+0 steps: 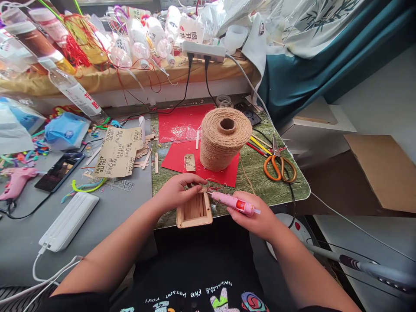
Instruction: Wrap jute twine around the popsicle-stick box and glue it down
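Note:
A small box (pixel 194 223) built of wooden craft sticks sits at the table's front edge, its hollow side facing me. My left hand (pixel 178 190) is closed at the box's far left rim, thumb and index finger by a strand of twine there. Whether the fingers pinch the twine too, I cannot tell. My right hand (pixel 255 216) grips a pink hot glue gun (pixel 230 201), its nozzle pointing left at the box's far right corner. Behind them stands a big spool of jute twine (pixel 219 147), with a loose strand running down toward my right hand.
Orange-handled scissors (pixel 279 167) lie to the right. Red sheets (pixel 182 123) are under and behind the spool. Sandpaper (pixel 118 151), craft sticks, a phone (pixel 60 171), a white power bank (pixel 69 221) and another pink glue gun (pixel 17 182) lie left. Cords hang from a power strip (pixel 204 51).

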The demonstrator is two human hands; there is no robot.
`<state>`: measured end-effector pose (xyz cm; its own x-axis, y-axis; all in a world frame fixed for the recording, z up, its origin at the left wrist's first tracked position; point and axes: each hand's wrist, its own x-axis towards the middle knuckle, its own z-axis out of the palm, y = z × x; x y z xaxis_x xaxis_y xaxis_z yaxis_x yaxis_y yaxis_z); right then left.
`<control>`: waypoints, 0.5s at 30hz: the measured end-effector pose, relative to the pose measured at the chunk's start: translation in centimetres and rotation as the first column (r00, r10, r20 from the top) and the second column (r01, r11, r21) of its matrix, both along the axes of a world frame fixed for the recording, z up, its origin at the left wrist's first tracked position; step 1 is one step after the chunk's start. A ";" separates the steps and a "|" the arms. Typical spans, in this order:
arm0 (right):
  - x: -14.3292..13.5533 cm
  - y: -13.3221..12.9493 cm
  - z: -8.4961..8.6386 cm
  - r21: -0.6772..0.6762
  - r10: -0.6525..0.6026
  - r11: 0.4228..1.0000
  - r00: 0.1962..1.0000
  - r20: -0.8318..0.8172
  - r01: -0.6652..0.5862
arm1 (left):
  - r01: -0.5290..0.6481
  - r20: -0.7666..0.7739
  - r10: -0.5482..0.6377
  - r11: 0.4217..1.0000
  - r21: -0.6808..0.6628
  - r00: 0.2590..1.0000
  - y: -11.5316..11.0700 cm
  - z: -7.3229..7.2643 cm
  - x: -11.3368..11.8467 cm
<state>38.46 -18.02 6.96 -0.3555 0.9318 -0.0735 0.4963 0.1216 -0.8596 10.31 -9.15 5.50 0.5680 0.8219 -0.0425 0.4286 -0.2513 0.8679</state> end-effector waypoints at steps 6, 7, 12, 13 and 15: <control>0.0 0.0 0.0 0.008 -0.024 1.000 1.000 -0.016 0.024 | 0.000 -0.004 0.000 1.000 0.006 1.000 0.0 0.1 -0.1; 0.1 0.0 0.0 0.014 -0.028 0.999 0.999 -0.018 0.029 | 0.001 -0.005 -0.001 1.000 0.008 1.000 0.0 0.2 0.0; 1.7 -0.1 0.0 0.015 -0.042 0.999 0.994 -0.097 0.044 | -0.012 -0.023 0.012 1.000 0.017 1.000 -0.1 0.5 0.1; 2.3 0.0 -0.1 0.017 -0.065 0.998 0.990 -0.126 0.068 | -0.015 -0.029 0.015 1.000 0.019 0.999 -0.1 0.5 0.1; 3.6 0.4 -0.5 0.037 -0.164 0.984 0.973 -0.166 0.172 | -0.015 -0.034 0.016 1.000 0.023 0.999 -0.1 0.5 0.1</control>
